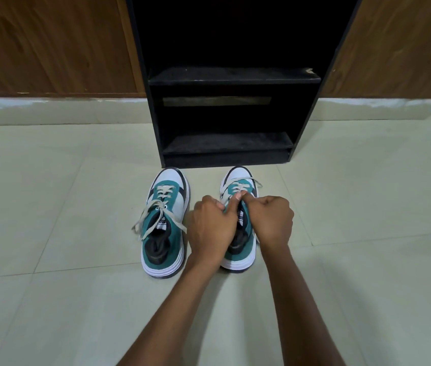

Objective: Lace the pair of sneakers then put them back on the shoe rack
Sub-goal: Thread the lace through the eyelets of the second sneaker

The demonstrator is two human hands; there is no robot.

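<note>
Two teal, white and black sneakers stand side by side on the tiled floor, toes toward a black shoe rack (235, 80). The left sneaker (165, 225) is laced up its front, and its cream lace ends hang loose over both sides. My left hand (213, 225) and my right hand (271, 219) are both over the right sneaker (238, 254), fingers pinched on its cream lace (238, 187) near the middle eyelets. My hands hide most of that sneaker's tongue and upper eyelets.
The shoe rack has two dark shelves, both bare, and stands against a brown wooden wall (50, 46) with a pale skirting. Pale floor tiles (64, 286) spread out around the sneakers.
</note>
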